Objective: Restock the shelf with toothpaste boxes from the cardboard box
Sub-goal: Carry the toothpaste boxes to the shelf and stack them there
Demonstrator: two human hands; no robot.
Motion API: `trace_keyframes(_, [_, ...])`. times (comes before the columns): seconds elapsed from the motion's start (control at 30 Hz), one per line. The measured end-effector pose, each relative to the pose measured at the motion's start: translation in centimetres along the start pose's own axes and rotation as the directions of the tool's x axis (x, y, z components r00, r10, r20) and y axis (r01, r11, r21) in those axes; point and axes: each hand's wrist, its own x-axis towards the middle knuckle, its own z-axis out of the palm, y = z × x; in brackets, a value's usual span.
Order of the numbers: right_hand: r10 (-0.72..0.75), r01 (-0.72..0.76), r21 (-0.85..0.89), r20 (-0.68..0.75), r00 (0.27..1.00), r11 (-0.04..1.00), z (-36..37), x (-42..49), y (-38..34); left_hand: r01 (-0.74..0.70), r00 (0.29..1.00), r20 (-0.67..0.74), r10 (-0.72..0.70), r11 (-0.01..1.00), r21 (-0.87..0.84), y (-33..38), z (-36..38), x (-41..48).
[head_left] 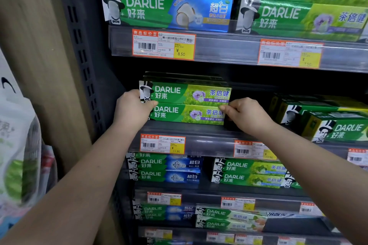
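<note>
On the dark shelf (179,128), stacked toothpaste boxes (187,103) in the grip of left hand (132,108) and right hand (247,114), wooden panel (39,36) alongside

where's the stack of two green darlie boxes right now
In the head view, the two stacked green toothpaste boxes sit at the left end of the middle shelf, held between the left hand and right hand, just above the 11.90 price tag.

Green toothpaste boxes (187,103), purple flowers
</note>
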Motion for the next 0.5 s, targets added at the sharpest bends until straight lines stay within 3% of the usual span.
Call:
trace_keyframes(0.23, [0.013,-0.013,0.031,0.006,1.0,0.999,0.0,0.1,0.2,-0.006,1.0,0.004,0.006,1.0,0.012,-0.2,0.2,0.0])
trace_keyframes(0.5, [0.087,-0.087,-0.011,0.043,0.995,0.996,-1.0,-0.2,0.3,0.077,0.994,0.072,-0.081,0.995,0.065,0.3,-0.5,-0.4])
